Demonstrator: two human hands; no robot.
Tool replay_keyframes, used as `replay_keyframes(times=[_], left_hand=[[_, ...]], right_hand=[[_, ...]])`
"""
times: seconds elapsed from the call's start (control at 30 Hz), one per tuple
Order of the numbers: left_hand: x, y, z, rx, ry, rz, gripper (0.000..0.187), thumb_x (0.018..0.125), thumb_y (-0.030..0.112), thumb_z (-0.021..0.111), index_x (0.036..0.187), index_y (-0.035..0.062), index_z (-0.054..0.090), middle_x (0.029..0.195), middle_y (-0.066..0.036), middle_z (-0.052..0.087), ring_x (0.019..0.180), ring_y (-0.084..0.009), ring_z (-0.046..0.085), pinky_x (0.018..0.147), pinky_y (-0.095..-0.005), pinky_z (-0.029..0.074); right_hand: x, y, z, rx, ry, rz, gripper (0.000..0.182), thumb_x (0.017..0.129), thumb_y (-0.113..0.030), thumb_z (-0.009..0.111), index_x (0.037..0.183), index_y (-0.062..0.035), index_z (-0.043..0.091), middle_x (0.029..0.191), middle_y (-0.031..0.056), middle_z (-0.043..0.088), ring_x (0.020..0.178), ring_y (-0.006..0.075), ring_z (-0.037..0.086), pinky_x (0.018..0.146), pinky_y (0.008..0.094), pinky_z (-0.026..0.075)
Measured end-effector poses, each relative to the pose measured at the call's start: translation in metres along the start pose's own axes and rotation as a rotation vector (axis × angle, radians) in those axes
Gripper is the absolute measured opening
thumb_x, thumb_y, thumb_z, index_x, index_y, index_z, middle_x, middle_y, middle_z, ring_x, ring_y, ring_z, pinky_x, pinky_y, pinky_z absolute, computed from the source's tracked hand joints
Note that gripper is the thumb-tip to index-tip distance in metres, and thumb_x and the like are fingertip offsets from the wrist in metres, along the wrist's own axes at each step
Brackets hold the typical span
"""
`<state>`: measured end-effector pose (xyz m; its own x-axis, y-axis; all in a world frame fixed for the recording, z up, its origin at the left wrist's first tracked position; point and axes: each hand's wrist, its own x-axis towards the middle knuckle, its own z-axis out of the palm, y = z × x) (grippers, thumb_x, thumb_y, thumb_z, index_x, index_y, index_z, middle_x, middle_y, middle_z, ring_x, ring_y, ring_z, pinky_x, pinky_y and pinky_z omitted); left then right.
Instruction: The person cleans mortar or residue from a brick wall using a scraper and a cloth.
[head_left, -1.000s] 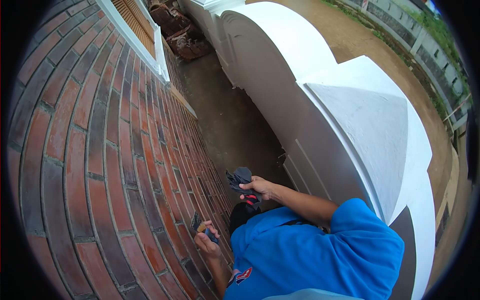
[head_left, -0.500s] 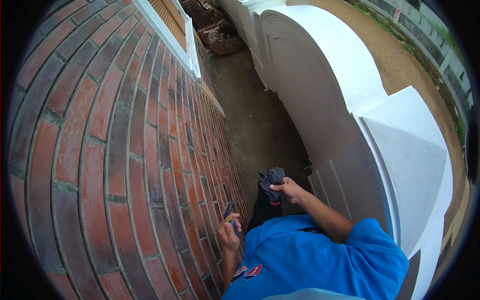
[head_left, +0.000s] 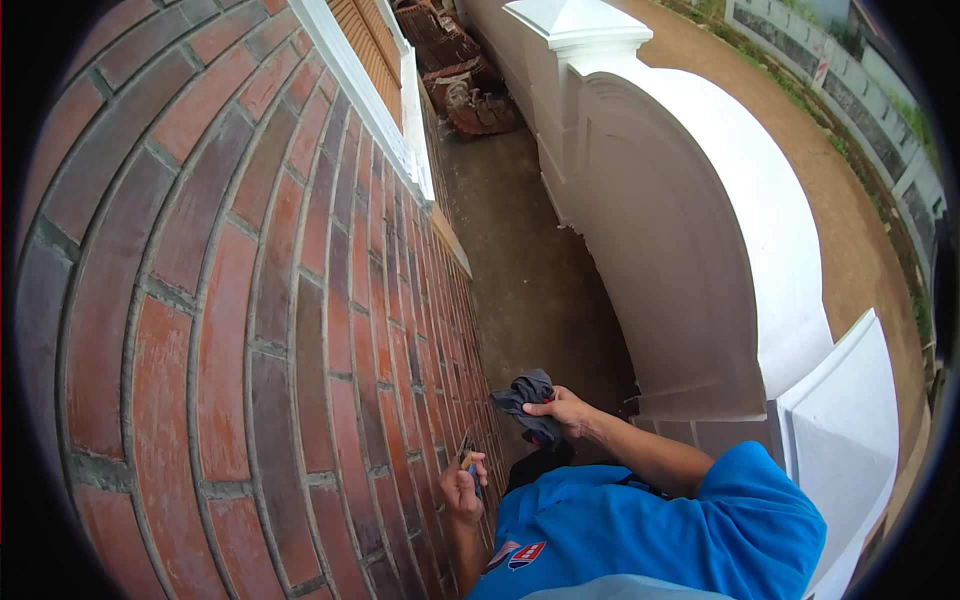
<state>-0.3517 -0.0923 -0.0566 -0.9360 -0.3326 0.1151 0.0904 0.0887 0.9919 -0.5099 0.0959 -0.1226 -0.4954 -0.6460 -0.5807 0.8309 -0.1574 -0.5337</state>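
My left hand is closed around a small hand tool with a dark, narrow end and a yellow and blue body; its exact kind is too small to make out. It is held up close beside the brick wall. In my right hand a crumpled dark grey cloth is pinched between thumb and fingers, with a bit of red showing near its lower part. The cloth hangs in front of my body, over the narrow passage, a short way right of the tool.
A damp concrete floor runs between the brick wall and a white-topped boundary wall with a curved crest. Stacked brown roof tiles stand at the far end. A white-framed window with wooden slats is set in the brick wall.
The view has shifted, so the walls and window sit lower and further right. The cloth has turned and now spreads to the left of my right hand. Both hands keep their hold.
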Motion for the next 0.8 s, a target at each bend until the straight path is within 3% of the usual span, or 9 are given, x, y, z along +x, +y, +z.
replay_keyframes(times=[0.17, 0.3, 0.33, 0.43, 0.6, 0.8], left_hand=[[0.044, -0.002, 0.012, 0.013, -0.026, 0.016, 0.061, 0.09, 0.058, 0.054, 0.099, -0.002, 0.062, 0.068, -0.002, 0.055, 0.058, -0.0088, 0.051, 0.052, -0.0235, 0.04], [0.076, 0.016, 0.026, 0.273, -0.007, 0.054, 0.044, 0.081, 0.043, 0.074, 0.091, 0.0006, 0.065, 0.062, 0.0, 0.054, 0.057, -0.0079, 0.053, 0.053, -0.024, 0.042], [0.082, 0.012, 0.033, 0.274, 0.034, 0.001, 0.032, 0.083, 0.032, 0.075, 0.084, 0.0007, 0.066, 0.059, 0.0, 0.054, 0.055, -0.0071, 0.052, 0.052, -0.0242, 0.042], [0.107, 0.006, 0.05, 0.215, 0.043, -0.185, 0.029, 0.087, 0.028, 0.071, 0.081, -0.0002, 0.066, 0.058, 0.0, 0.055, 0.054, -0.006, 0.052, 0.051, -0.024, 0.041], [0.15, -0.002, 0.075, 0.098, 0.043, -0.214, 0.028, 0.091, 0.027, 0.066, 0.086, -0.0001, 0.068, 0.06, 0.0, 0.057, 0.052, -0.0059, 0.054, 0.047, -0.0219, 0.043], [0.232, 0.006, 0.106, 0.164, 0.066, -0.203, 0.031, 0.095, 0.031, 0.06, 0.093, 0.0026, 0.071, 0.059, 0.001, 0.056, 0.054, -0.0056, 0.053, 0.049, -0.0226, 0.041]], right_hand=[[0.03, -0.023, -0.036, 0.038, 0.14, -0.127, 0.02, 0.089, -0.006, 0.065, 0.108, -0.0015, 0.062, 0.099, 0.0096, 0.068, 0.088, 0.0196, 0.067, 0.081, 0.0369, 0.056], [0.015, -0.056, -0.031, 0.099, 0.177, -0.23, 0.016, 0.092, -0.005, 0.06, 0.107, 0.0006, 0.062, 0.101, 0.0095, 0.068, 0.09, 0.0188, 0.067, 0.082, 0.0367, 0.056], [0.015, -0.062, -0.031, 0.095, 0.183, -0.253, 0.016, 0.092, -0.005, 0.06, 0.107, 0.0006, 0.063, 0.101, 0.0095, 0.068, 0.09, 0.0187, 0.066, 0.082, 0.0367, 0.056], [0.015, -0.075, -0.038, 0.072, 0.208, -0.225, 0.017, 0.093, -0.007, 0.06, 0.107, 0.0013, 0.063, 0.1, 0.0099, 0.068, 0.089, 0.0186, 0.066, 0.083, 0.0355, 0.056], [0.034, -0.12, -0.035, 0.136, 0.091, -0.216, 0.019, 0.093, -0.008, 0.06, 0.109, 0.0014, 0.063, 0.099, 0.0096, 0.068, 0.09, 0.0176, 0.066, 0.086, 0.0335, 0.054], [0.087, -0.209, -0.054, -0.092, -0.185, -0.316, 0.025, 0.088, -0.006, 0.067, 0.112, -0.0001, 0.064, 0.104, 0.0066, 0.068, 0.094, 0.0147, 0.064, 0.09, 0.0315, 0.051]])
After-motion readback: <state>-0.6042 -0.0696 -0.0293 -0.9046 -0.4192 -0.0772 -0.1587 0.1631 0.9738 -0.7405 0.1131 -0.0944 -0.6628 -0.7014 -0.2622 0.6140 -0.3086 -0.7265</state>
